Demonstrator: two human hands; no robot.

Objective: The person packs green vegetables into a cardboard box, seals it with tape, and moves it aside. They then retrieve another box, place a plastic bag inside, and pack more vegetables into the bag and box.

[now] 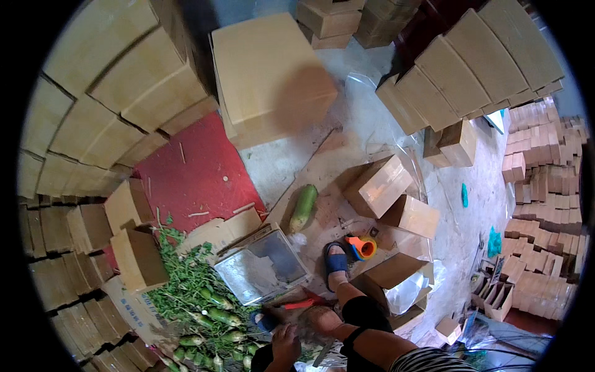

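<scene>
My left hand (286,345) is low in the view with its fingers curled, close to my left foot in a blue sandal (265,321). Whether anything is in it cannot be made out. Under a striped sleeve (430,360), my right arm crosses in front of my bent leg. My right hand (321,321) is blurred beside a red object (300,304), and its grip is unclear. A metal strip (324,353) shows between my hands. Green radishes (225,317) with leafy tops (186,269) lie heaped at the left. Ahead stands a square metal-topped platform (253,272).
One large green radish (304,207) lies on flattened cardboard near an orange tape dispenser (362,247). An open carton (395,274) with a plastic liner stands right of my leg. Stacked cartons (107,93) rise at the left; more boxes (465,69) stand at the right.
</scene>
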